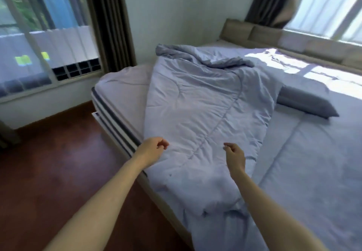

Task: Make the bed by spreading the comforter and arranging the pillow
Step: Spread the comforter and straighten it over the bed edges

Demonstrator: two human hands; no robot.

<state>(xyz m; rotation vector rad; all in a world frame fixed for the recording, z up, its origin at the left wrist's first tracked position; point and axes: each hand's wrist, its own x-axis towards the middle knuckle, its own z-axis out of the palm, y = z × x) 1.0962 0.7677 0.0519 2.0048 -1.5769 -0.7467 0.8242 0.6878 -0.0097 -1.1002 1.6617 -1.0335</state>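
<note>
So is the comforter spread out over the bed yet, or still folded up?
Still folded. The comforter lies as a narrow strip near the bed's left edge, bunched at the far end, leaving the sheet bare.

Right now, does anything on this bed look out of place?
Yes. The comforter lies folded in a narrow strip, bunched at its far end, leaving bare sheet. The pillow sits mid-bed, askew, away from the headboard.

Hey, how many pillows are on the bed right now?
1. The pillow lies on the right part of the bed, beside the bunched comforter. Another might be hidden under the comforter.
</note>
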